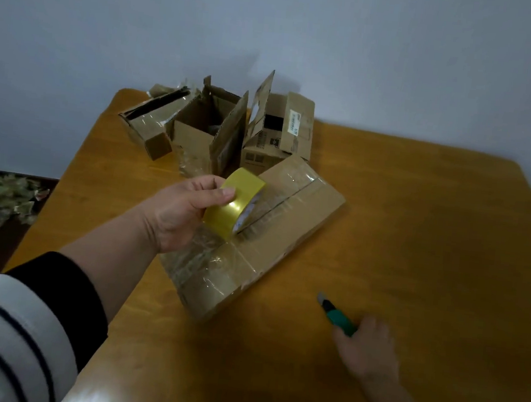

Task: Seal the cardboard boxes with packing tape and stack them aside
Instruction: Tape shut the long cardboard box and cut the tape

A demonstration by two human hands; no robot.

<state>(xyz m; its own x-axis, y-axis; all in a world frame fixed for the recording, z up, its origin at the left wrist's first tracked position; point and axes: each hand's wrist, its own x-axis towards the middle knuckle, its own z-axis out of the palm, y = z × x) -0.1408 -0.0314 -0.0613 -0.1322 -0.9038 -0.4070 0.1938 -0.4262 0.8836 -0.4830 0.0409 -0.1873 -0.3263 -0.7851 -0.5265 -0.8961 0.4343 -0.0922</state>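
Observation:
A flat cardboard box lies in the middle of the table, its flaps closed and shiny clear tape across its top. My left hand grips a yellow roll of packing tape and holds it against the box's top near the centre seam. My right hand is blurred at the lower right and holds the back end of a green utility knife that points away over the table. Three open cardboard boxes stand at the far edge: a left one, a middle one and a right one.
The wooden table stretches bare to the right of the flat box. A pale wall rises behind the open boxes. Past the table's left edge lies a dark surface with a leafy pattern.

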